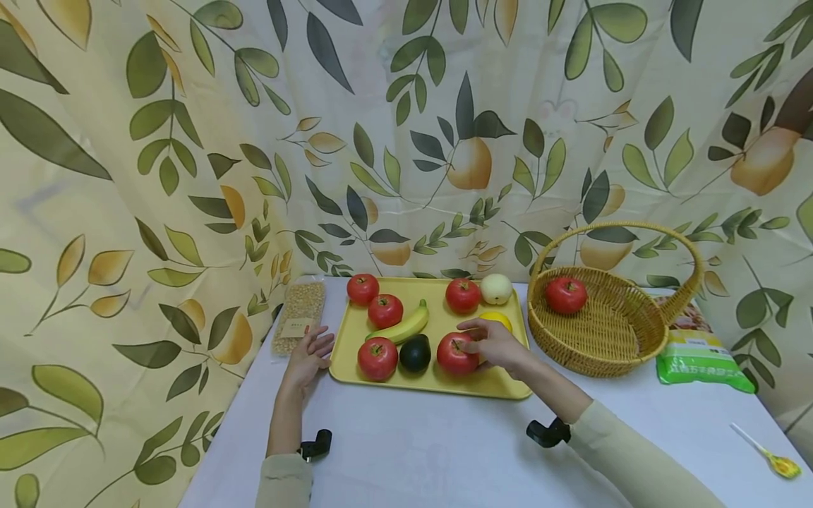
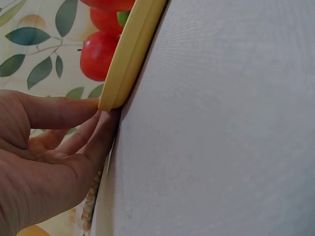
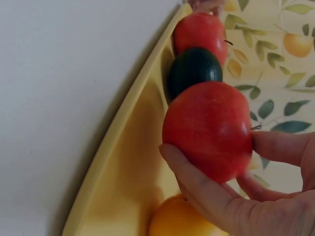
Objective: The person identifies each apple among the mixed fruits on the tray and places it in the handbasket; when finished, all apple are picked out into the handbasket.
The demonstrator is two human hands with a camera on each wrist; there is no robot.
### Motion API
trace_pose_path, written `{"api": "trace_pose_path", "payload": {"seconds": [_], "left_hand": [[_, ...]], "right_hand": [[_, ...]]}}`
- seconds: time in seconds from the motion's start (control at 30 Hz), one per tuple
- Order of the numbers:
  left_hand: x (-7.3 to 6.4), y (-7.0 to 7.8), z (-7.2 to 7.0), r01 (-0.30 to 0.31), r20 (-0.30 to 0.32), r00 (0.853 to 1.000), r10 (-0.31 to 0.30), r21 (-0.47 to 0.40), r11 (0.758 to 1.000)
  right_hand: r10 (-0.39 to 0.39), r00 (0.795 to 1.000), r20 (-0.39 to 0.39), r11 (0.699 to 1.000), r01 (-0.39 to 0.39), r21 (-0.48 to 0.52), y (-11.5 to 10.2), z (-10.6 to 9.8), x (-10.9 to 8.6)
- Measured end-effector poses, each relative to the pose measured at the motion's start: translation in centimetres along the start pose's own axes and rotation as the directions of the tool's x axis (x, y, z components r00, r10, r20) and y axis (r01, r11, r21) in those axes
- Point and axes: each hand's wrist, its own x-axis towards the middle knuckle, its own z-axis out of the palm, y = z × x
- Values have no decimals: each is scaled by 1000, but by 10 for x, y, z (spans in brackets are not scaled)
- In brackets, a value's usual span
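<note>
My right hand (image 1: 498, 346) holds a red apple (image 1: 456, 353) at the front right of the yellow tray (image 1: 375, 386). Thumb and fingers curve round the apple's sides in the right wrist view. A dark green avocado (image 1: 416, 353) sits beside it, and beyond that another red apple (image 1: 377, 358). At the tray's left edge, my left hand (image 1: 310, 358) touches the rim with thumb and loosely bent fingers. A banana (image 1: 406, 326), several more apples, a pale round fruit (image 1: 496, 288) and a yellow fruit (image 1: 497, 321), partly hidden by my right hand, lie further back.
A wicker basket (image 1: 540, 328) with a tall handle stands right of the tray, with a red apple (image 1: 566, 295) inside. Behind it lies a green packet (image 1: 699, 360). A clear bag of pale beans (image 1: 301, 307) is on the left. A yellow-headed stick (image 1: 784, 466) lies far right.
</note>
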Motion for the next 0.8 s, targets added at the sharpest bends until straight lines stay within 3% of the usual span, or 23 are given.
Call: {"api": "trace_pose_path", "payload": {"seconds": [0.8], "left_hand": [[1,-2,0,-4,4,1000,4,6,1000]], "right_hand": [[-29,1000,-11,999,30,25,-19,-17,-13]]}}
